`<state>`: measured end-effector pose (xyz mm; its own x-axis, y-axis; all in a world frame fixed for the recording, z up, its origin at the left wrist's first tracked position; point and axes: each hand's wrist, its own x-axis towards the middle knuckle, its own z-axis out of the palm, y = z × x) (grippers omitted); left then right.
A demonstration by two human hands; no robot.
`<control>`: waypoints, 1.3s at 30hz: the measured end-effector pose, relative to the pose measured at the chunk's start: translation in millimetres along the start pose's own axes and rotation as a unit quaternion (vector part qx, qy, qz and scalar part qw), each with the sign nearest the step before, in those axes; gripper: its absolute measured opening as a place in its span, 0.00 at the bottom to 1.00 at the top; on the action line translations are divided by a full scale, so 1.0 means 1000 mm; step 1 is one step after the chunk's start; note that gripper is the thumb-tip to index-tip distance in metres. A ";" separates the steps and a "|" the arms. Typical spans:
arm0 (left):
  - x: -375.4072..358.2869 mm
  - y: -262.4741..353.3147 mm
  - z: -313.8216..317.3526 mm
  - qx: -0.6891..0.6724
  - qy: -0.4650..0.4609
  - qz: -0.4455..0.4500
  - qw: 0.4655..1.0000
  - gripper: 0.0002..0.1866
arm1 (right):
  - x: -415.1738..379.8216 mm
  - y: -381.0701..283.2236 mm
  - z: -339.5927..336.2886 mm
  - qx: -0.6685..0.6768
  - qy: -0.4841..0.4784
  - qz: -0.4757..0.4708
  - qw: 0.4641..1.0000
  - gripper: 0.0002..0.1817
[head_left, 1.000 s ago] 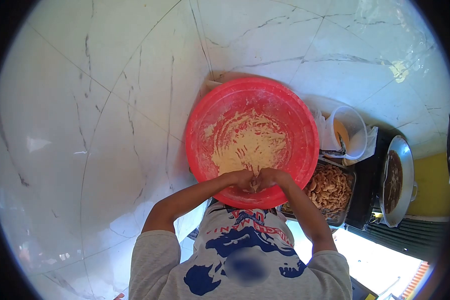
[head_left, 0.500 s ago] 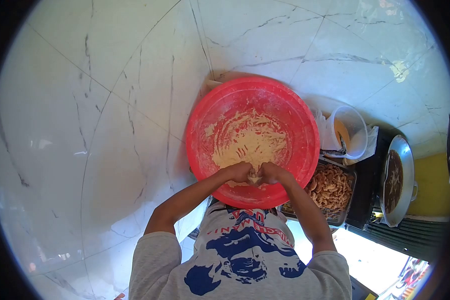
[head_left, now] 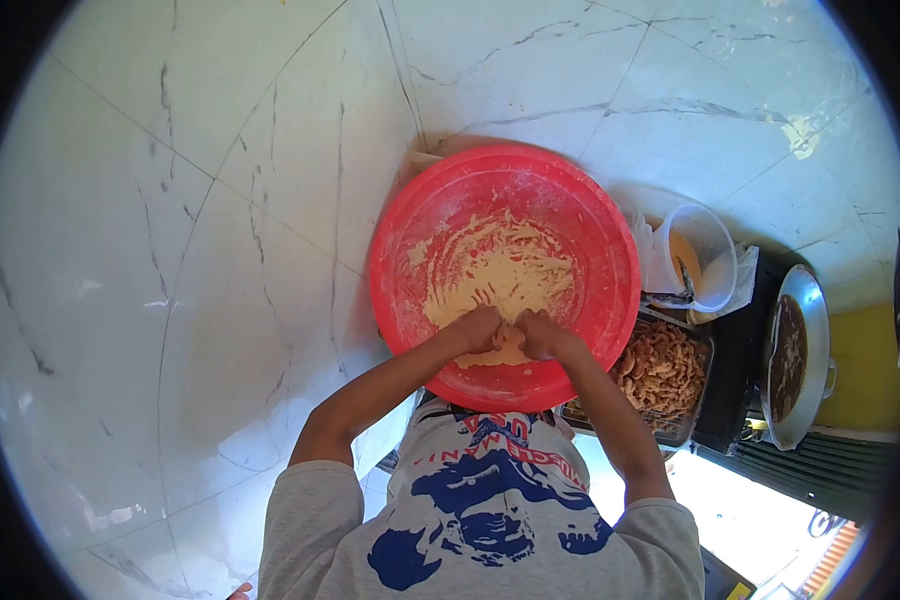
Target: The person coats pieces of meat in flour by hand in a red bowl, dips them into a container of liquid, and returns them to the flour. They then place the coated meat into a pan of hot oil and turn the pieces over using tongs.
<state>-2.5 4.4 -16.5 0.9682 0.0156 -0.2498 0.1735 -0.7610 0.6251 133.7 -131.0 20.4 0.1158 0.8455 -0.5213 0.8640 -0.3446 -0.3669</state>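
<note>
Pale flour-like powder lies spread over the bottom of a large red basin, with streaks of it up the inner wall. Both hands are inside the basin, over the near part of the powder. My left hand is closed, its fingers curled downward at the powder. A small gap to the right, my right hand is also closed, knuckles up. Whatever the fingers of either hand hold is hidden or too small to make out.
Right of the basin stand a clear plastic tub of yellowish liquid and a tray of brown fried pieces. Farther right, a metal pan holds dark oil. Marbled tiles surround the left and back.
My hands, pressed together before, have moved slightly apart and a little farther up into the basin. The pale clump between them no longer shows there.
</note>
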 end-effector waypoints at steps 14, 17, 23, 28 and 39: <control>-0.002 0.019 0.015 -0.048 -0.200 -0.019 0.978 0.17 | -0.001 -0.005 -0.007 0.024 -0.247 -0.062 0.967 0.30; -0.003 0.016 0.011 -0.079 -0.209 -0.002 0.975 0.16 | -0.011 -0.014 -0.020 0.039 -0.205 -0.071 0.975 0.26; -0.012 0.028 -0.004 -0.097 -0.164 -0.010 0.982 0.15 | 0.002 -0.004 -0.008 0.050 -0.209 -0.037 0.976 0.22; -0.005 0.018 0.007 -0.041 -0.091 -0.062 0.993 0.16 | 0.004 0.010 0.005 0.149 -0.066 -0.017 0.987 0.21; -0.012 0.031 -0.001 -0.061 -0.147 -0.028 0.987 0.19 | -0.003 -0.013 -0.012 0.029 -0.232 0.020 0.972 0.28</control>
<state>-8.7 -18.6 6.4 0.8654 -0.1470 -0.4790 0.2628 -0.6808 0.6837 127.9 -124.6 36.2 -0.0974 0.5600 -0.8227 0.8323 -0.4074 -0.3759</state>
